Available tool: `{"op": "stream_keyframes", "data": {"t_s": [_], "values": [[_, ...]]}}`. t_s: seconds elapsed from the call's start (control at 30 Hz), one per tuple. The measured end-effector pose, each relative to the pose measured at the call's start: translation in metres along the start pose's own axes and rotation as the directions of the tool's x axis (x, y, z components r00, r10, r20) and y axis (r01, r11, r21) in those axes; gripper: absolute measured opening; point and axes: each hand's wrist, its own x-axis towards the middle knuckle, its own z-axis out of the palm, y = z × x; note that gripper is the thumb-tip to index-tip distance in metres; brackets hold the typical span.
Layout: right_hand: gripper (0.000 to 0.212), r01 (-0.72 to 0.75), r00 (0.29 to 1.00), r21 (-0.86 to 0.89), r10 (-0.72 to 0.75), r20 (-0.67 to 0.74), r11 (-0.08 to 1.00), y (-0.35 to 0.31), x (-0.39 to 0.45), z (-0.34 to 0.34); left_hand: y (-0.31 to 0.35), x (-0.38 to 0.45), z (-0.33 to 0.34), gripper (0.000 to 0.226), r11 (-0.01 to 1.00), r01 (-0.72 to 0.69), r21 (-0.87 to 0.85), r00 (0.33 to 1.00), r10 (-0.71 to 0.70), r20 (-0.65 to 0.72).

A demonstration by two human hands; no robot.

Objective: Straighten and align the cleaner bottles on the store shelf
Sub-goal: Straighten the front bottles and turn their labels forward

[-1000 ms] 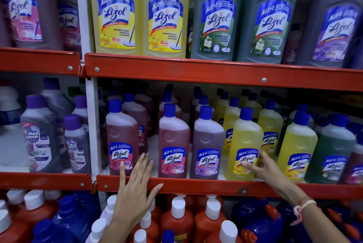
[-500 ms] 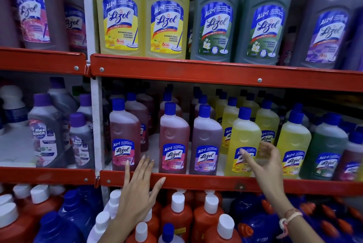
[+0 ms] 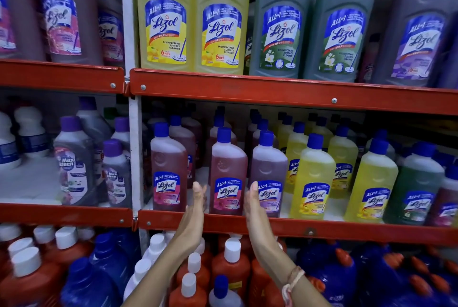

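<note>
Red metal shelving (image 3: pixel 272 226) is carrying rows of smooth plastic bottles. You are holding your left hand (image 3: pixel 192 217) flat, fingers straight and grasping nothing, left of the pink Lizol bottle (image 3: pixel 228 172); your right hand (image 3: pixel 255 215) is mirroring it, flat and empty, on the right.

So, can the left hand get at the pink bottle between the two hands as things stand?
Probably yes. The left hand is open, palm facing the pink bottle, at the shelf's front edge. A free gap separates this bottle from the left neighbour bottle, so nothing blocks it.
</note>
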Motion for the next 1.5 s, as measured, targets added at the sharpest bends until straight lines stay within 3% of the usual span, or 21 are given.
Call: {"op": "stream_keyframes", "data": {"t_s": [0.1, 0.4, 0.57, 0.93, 1.03, 1.13, 1.23, 1.33, 1.5], "values": [[0.047, -0.015, 1.000, -0.041, 0.015, -0.015, 0.999, -0.001, 0.005, 0.001, 0.007, -0.006, 0.004, 0.112, 0.999, -0.021, -0.040, 0.998, 0.023, 0.051], [0.051, -0.060, 0.998, -0.123, 0.056, -0.041, 0.991, -0.003, 0.007, 0.004, 0.005, -0.007, -0.010, 0.118, 0.999, -0.025, -0.035, 1.000, 0.025, -0.004], [0.082, -0.081, 0.997, -0.078, 0.081, -0.009, 0.994, -0.006, 0.003, 0.007, 0.011, -0.012, -0.018, 0.113, 0.999, -0.035, 0.011, 0.998, 0.034, 0.054], [0.076, -0.041, 0.998, -0.074, 0.038, -0.042, 0.996, -0.006, 0.003, 0.002, 0.012, -0.013, -0.022, 0.121, 0.996, -0.026, 0.085, 0.997, 0.019, 0.075], [0.079, 0.029, 0.991, -0.037, -0.033, -0.133, 0.999, -0.008, 0.000, -0.005, 0.011, -0.019, -0.016, 0.104, 0.994, -0.078, 0.074, 0.991, 0.085, -0.100], [0.067, 0.124, 0.939, 0.020, -0.110, -0.327, 0.992, -0.014, -0.006, -0.020, 0.012, -0.035, -0.002, 0.084, 0.963, -0.261, 0.061, 0.918, 0.267, -0.293], [0.046, 0.188, 0.864, -0.018, -0.174, -0.472, 0.982, -0.009, -0.008, -0.042, 0.015, -0.039, 0.018, 0.058, 0.955, -0.297, 0.002, 0.919, 0.286, -0.271], [0.048, 0.126, 0.890, -0.094, -0.154, -0.428, 0.988, -0.004, -0.002, -0.063, 0.019, -0.033, 0.041, 0.072, 0.971, -0.231, -0.068, 0.965, 0.220, -0.141], [0.084, 0.036, 0.975, -0.030, -0.042, -0.217, 0.999, -0.004, 0.017, -0.076, 0.028, -0.024, 0.069, 0.126, 0.996, -0.081, -0.033, 0.997, 0.080, -0.015]]}}
